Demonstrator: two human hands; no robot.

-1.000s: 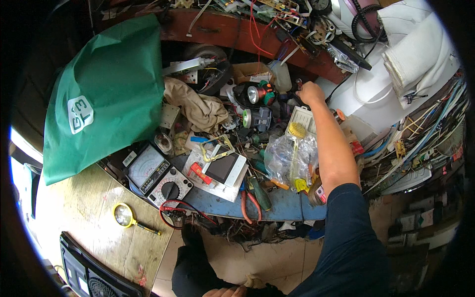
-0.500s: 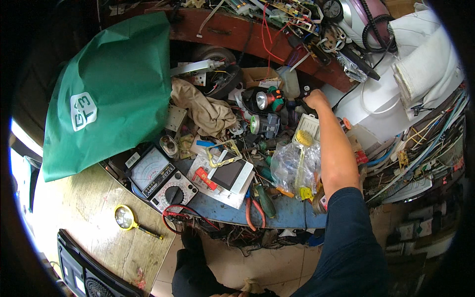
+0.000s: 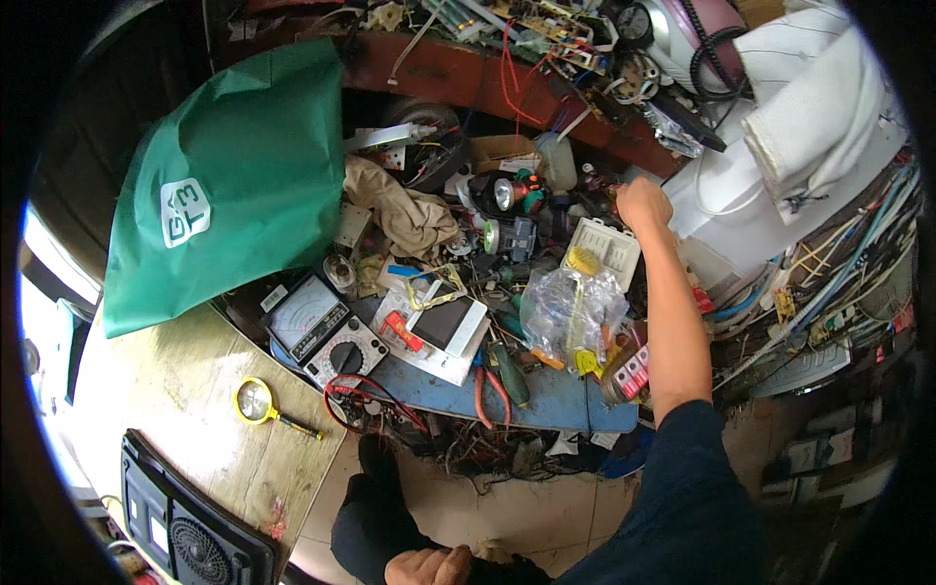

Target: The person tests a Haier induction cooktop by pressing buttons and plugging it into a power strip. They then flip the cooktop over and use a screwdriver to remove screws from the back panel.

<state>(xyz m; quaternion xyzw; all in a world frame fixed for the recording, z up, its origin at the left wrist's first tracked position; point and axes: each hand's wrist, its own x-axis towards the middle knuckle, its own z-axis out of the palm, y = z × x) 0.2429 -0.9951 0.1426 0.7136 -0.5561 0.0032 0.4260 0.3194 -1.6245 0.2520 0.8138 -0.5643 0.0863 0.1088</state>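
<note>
My right hand (image 3: 644, 206) reaches into the clutter at the back right, fingers curled; whatever they hold is hidden. Near it lie an open beige plastic case (image 3: 614, 252), a green-ringed lamp (image 3: 509, 237), a red-and-green headlamp (image 3: 517, 193) and a translucent container (image 3: 557, 162). Along my right forearm are a yellow brush (image 3: 584, 260) and a crumpled clear bag (image 3: 564, 317). At the lower edge, beside my dark-clad leg, my left hand (image 3: 429, 567) rests with curled fingers; anything inside them is hidden.
An analogue multimeter (image 3: 312, 330), white touchscreen unit (image 3: 447, 324) and pliers (image 3: 495, 390) lie on the blue bench (image 3: 434, 395). At left are a green bag (image 3: 244, 166), magnifier (image 3: 254, 400) and black cooling pad (image 3: 195, 517). Cables crowd the right; a red-brown shelf (image 3: 409, 68) holds circuit boards.
My right hand has shifted right relative to the clutter, exposing more of the beige case. My left hand shows more at the lower edge. The camera view has shifted slightly.
</note>
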